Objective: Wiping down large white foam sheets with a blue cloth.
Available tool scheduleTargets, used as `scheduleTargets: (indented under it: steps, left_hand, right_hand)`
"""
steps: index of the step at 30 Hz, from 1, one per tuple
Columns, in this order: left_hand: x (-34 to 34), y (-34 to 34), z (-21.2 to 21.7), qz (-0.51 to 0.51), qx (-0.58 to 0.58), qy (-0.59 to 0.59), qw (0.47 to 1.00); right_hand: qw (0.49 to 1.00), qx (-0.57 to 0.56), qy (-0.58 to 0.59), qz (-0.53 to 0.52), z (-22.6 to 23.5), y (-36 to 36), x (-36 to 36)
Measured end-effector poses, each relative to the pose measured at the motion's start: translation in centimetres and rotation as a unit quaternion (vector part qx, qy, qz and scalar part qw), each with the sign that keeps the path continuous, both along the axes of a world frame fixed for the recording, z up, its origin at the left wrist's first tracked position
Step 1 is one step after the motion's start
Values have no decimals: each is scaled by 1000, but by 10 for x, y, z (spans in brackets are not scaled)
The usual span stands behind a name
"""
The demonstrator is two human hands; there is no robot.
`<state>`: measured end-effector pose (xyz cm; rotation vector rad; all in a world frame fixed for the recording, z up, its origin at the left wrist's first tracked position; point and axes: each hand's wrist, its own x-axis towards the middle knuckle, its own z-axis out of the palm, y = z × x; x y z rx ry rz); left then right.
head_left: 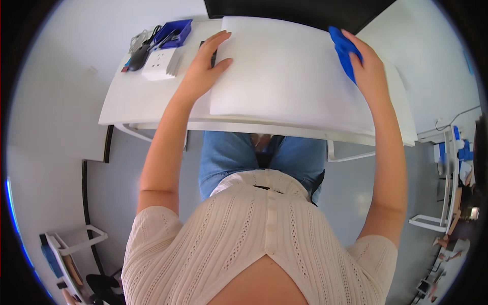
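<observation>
Left hand [206, 71]: flat and spread on the left edge of the board [284, 71], fingers over the top face, thumb along the edge — steadying it, not gripping.
Right hand [368, 66]: closed over a blue cloth [343, 51], pressing it against the board's far right corner.
Board: large white sheet, lying flat on the white surface [137, 96], covering most of its middle and right part; near edge runs along the front edge of the surface, just above the person's lap.
Cloth: bunched under the right palm, touching the board; only its upper part shows.
Left of the board: blue tray [175, 31], white socket block [161, 63], dark cables [140, 51] — near the left hand, apart from the board.
Behind the board: a dark panel [305, 10] at the far edge of the surface.
Step in hand: judged to be wiping of the board's top face, the cloth at the far right corner.
Next move calls for: even downward pressure on the cloth, and a firm left hand so the sheet does not slide on the surface.
</observation>
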<state>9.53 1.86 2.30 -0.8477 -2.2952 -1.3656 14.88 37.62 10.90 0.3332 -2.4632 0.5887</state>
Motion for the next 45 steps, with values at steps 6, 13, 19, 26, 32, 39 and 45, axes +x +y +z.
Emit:
scheduleTargets:
  steps: [6, 13, 19, 26, 32, 39, 45]
  left_hand:
    - [2, 14, -17, -8, 145, -143, 979]
    - [3, 7, -19, -51, 210, -131, 968]
    - [5, 22, -11, -16, 159, -134, 978]
    - [20, -5, -5, 80, 244, -279, 925]
    - [21, -25, 3, 58, 242, -477, 843]
    - [35, 16, 35, 51, 224, -560, 796]
    - [59, 62, 78, 43, 216, -476, 851]
  right_hand:
    - [999, 34, -41, 8, -46, -78, -105]
    - [944, 27, -57, 324, -35, -148, 21]
    - [914, 29, -188, 359, -13, -50, 85]
    - [927, -324, -137, -129, -3, 86, 141]
    - [898, -318, -196, -231, -64, 132, 78]
    - [789, -439, -394, -171, -53, 68, 47]
    - [717, -617, -313, -79, -45, 126, 133]
